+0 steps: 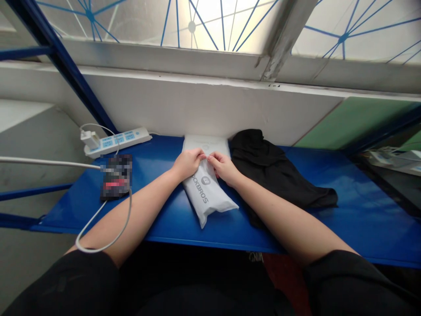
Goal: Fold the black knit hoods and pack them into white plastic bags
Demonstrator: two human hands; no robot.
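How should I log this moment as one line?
left hand | right hand | both holding white ROCKBROS pouch | on blue metal shelf

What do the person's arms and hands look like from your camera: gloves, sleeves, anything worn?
The left hand and right hand are bare, with no gloves or watch showing. The forearms are uncovered; a black left sleeve and black right sleeve end on the upper arms.

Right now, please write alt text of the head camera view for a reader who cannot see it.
The left hand and right hand hold the top of a white plastic bag lying on a blue shelf. Black cloth lies to its right; a white power strip and a blurred dark object lie to its left.
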